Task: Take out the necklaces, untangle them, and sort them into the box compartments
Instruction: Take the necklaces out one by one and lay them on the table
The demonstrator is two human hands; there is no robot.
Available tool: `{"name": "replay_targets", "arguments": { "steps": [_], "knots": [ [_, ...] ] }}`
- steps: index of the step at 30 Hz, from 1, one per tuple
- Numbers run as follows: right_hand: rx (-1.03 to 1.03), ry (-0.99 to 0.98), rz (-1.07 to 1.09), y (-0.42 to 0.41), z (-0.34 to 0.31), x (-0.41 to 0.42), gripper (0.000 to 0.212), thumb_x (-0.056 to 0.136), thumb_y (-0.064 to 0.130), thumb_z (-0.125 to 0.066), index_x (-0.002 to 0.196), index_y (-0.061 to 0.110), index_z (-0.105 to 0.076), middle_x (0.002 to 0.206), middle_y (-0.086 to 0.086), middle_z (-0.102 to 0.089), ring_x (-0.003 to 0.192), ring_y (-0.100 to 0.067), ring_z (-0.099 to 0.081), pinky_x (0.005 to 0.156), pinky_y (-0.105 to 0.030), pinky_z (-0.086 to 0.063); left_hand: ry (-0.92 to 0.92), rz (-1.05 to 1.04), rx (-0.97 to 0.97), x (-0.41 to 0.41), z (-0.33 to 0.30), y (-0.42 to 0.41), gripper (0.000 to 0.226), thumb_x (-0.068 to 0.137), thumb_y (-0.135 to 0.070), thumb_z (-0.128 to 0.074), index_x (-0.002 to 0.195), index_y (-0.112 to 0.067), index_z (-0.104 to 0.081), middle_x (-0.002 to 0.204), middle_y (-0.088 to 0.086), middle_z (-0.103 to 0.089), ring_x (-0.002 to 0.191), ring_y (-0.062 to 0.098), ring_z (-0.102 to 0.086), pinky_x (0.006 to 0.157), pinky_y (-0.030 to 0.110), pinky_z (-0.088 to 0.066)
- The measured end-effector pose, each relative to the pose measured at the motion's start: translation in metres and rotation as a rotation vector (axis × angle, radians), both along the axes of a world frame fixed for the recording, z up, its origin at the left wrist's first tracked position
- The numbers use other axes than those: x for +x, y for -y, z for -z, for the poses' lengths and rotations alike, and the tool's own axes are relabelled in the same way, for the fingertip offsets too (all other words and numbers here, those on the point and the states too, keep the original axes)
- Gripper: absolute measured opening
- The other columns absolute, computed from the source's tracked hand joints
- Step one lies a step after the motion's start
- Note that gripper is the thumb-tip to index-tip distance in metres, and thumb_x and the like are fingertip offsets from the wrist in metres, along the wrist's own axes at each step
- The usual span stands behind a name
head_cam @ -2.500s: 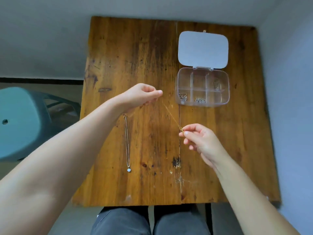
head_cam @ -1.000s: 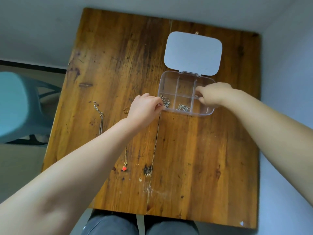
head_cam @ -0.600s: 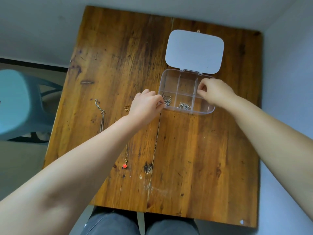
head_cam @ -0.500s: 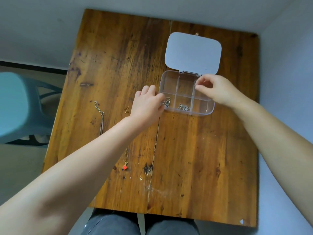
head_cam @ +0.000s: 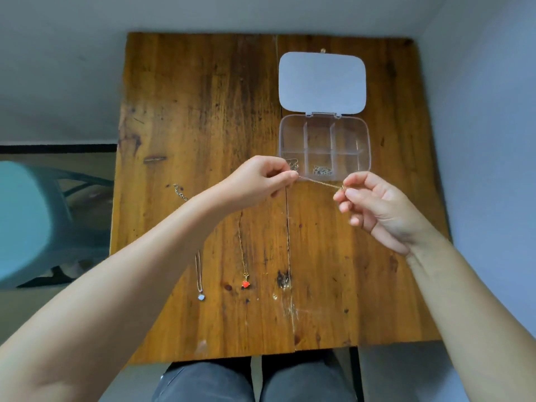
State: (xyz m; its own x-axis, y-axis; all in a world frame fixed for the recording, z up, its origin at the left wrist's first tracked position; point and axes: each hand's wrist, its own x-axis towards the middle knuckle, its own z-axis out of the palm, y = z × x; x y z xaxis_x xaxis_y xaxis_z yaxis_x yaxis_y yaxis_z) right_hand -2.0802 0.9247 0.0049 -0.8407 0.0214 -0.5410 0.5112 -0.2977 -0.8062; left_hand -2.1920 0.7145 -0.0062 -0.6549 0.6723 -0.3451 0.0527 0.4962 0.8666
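A thin gold necklace (head_cam: 319, 183) is stretched taut between my two hands, just in front of the clear compartment box (head_cam: 366, 149). My left hand (head_cam: 261, 181) pinches its left end and my right hand (head_cam: 374, 204) pinches its right end, where a small charm shows. The box lies open with its white lid (head_cam: 322, 82) folded back. Silver chains sit in its near-left (head_cam: 293, 164) and near-middle (head_cam: 322, 170) compartments. On the table lie a gold necklace with a red pendant (head_cam: 245, 283) and a silver necklace with a pale pendant (head_cam: 200, 296), partly hidden under my left forearm.
The wooden table (head_cam: 203, 111) has a seam down its middle. A teal plastic chair (head_cam: 34, 221) stands to the left, and a wall runs close along the right. My knees (head_cam: 255, 381) are under the near edge.
My right hand has come out of the box's right compartments and both hands have drawn back toward me. A gold necklace now stretches between them, where before none was visible.
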Motion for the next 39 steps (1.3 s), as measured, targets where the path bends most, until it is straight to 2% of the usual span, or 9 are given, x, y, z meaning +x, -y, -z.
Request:
{"name": "replay_targets", "arguments": {
  "steps": [5, 10, 14, 18, 22, 27, 31, 35, 39],
  "knots": [
    [0.323, 0.316, -0.059, 0.052, 0.046, 0.063, 0.010, 0.091, 0.014, -0.059, 0.100, 0.012, -0.061, 0.093, -0.002, -0.075, 0.072, -0.011, -0.070, 0.053, -0.017, -0.052, 0.038, 0.150, -0.179, -0.020, 0.020, 0.025, 0.035, 0.091, -0.037, -0.055, 0.063, -0.015, -0.052, 0.057, -0.006, -0.044, 0.042, -0.001, -0.040, 0.039, 0.006, -0.031],
    [0.529, 0.487, 0.118, 0.113, 0.088, 0.107, 0.006, 0.092, 0.021, -0.057, 0.094, 0.023, -0.063, 0.095, 0.005, -0.066, 0.082, -0.011, -0.062, 0.058, -0.019, -0.046, -0.260, 0.395, -0.298, -0.021, 0.050, 0.015, 0.033, 0.089, -0.035, -0.059, 0.065, -0.014, -0.050, 0.063, -0.003, -0.050, 0.057, 0.012, -0.046, 0.048, 0.016, -0.036],
    [0.898, 0.406, 0.127, 0.133, 0.097, 0.115, 0.003, 0.093, 0.021, -0.056, 0.095, 0.023, -0.057, 0.095, 0.002, -0.062, 0.080, -0.011, -0.060, 0.060, -0.014, -0.044, -0.635, 0.489, -0.357, -0.005, 0.080, 0.008, 0.023, 0.090, -0.033, -0.056, 0.080, -0.012, -0.055, 0.088, 0.004, -0.055, 0.088, 0.025, -0.051, 0.076, 0.035, -0.037],
    [1.080, 0.420, -0.145, 0.125, 0.092, 0.106, 0.026, 0.093, 0.030, -0.054, 0.116, 0.019, -0.049, 0.096, 0.001, -0.062, 0.072, -0.009, -0.056, 0.051, -0.015, -0.040, -0.739, 0.456, -0.420, 0.003, 0.096, 0.011, 0.025, 0.092, -0.033, -0.053, 0.104, -0.012, -0.056, 0.111, 0.009, -0.055, 0.105, 0.028, -0.046, 0.093, 0.041, -0.036],
    [1.088, 0.179, -0.174, 0.087, 0.066, 0.048, 0.031, 0.096, 0.025, -0.047, 0.126, 0.017, -0.050, 0.105, 0.000, -0.062, 0.072, -0.005, -0.054, 0.054, -0.014, -0.038, -0.648, 0.121, -0.276, 0.000, 0.087, 0.007, 0.033, 0.090, -0.027, -0.058, 0.117, -0.012, -0.049, 0.110, 0.009, -0.060, 0.102, 0.028, -0.054, 0.087, 0.039, -0.042],
    [1.258, -0.105, -0.442, 0.053, 0.051, -0.071, 0.037, 0.097, 0.011, -0.040, 0.131, 0.019, -0.050, 0.132, -0.006, -0.053, 0.110, -0.025, -0.057, 0.081, -0.032, -0.048, -0.675, -0.007, -0.255, -0.012, 0.078, -0.013, 0.043, 0.089, -0.018, -0.059, 0.130, -0.013, -0.046, 0.114, 0.012, -0.061, 0.102, 0.028, -0.055, 0.075, 0.034, -0.045],
    [1.507, -0.103, -0.992, 0.056, 0.058, -0.108, 0.032, 0.095, 0.014, -0.046, 0.126, 0.015, -0.054, 0.116, -0.010, -0.058, 0.097, -0.032, -0.061, 0.069, -0.037, -0.049, -0.739, -0.021, -0.290, -0.016, 0.082, -0.017, 0.027, 0.089, -0.021, -0.060, 0.114, -0.012, -0.058, 0.108, 0.010, -0.066, 0.099, 0.029, -0.057, 0.075, 0.039, -0.047],
    [1.537, -0.120, -1.102, 0.056, 0.058, -0.111, 0.032, 0.095, 0.016, -0.046, 0.125, 0.018, -0.056, 0.110, -0.011, -0.058, 0.092, -0.031, -0.061, 0.068, -0.035, -0.049, -0.762, -0.061, -0.308, -0.012, 0.085, -0.017, 0.025, 0.088, -0.022, -0.060, 0.112, -0.014, -0.059, 0.106, 0.008, -0.068, 0.099, 0.027, -0.059, 0.075, 0.037, -0.047],
    [1.396, -0.094, -1.133, 0.046, 0.057, -0.117, 0.020, 0.089, 0.013, -0.051, 0.104, 0.011, -0.064, 0.072, 0.000, -0.051, 0.066, -0.018, -0.055, 0.057, -0.027, -0.046, -0.770, -0.076, -0.303, -0.009, 0.081, -0.019, 0.023, 0.088, -0.019, -0.059, 0.110, -0.011, -0.061, 0.100, 0.009, -0.070, 0.093, 0.028, -0.060, 0.070, 0.035, -0.045]
  ]
}}
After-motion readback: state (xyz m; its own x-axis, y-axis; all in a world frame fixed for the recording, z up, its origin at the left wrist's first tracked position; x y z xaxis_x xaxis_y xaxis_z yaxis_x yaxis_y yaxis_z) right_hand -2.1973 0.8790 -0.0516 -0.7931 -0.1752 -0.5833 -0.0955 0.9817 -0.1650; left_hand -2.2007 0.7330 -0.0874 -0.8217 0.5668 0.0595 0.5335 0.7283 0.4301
